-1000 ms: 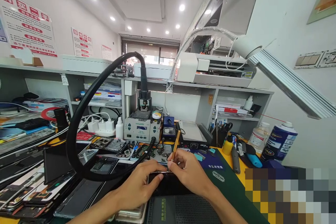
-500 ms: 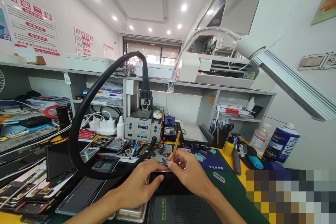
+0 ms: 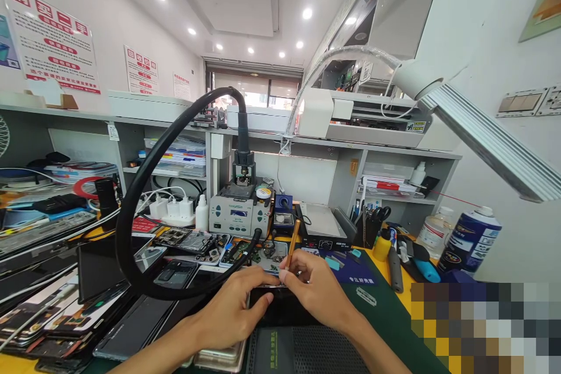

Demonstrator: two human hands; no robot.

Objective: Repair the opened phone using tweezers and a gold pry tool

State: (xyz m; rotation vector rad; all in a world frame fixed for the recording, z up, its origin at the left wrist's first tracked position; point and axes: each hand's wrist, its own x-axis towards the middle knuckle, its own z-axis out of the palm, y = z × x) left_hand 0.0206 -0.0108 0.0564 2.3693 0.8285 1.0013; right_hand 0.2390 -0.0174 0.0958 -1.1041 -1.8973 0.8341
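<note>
Your left hand [image 3: 234, 312] clamps the phone's [image 3: 280, 307] left edge, fingers curled tight; your right hand [image 3: 315, 289] pinches the tool [image 3: 293, 239], tip down on the phone's top edge.

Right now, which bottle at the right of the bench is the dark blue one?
The spray can with the white cap, farthest right; the bottle beside it is clear.

Both hands [image 3: 272, 301] curled, fingertips together

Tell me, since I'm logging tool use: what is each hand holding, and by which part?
Right hand pinches the gold-handled tool near its lower tip end. Left hand grips the dark phone by its left edge.
</note>
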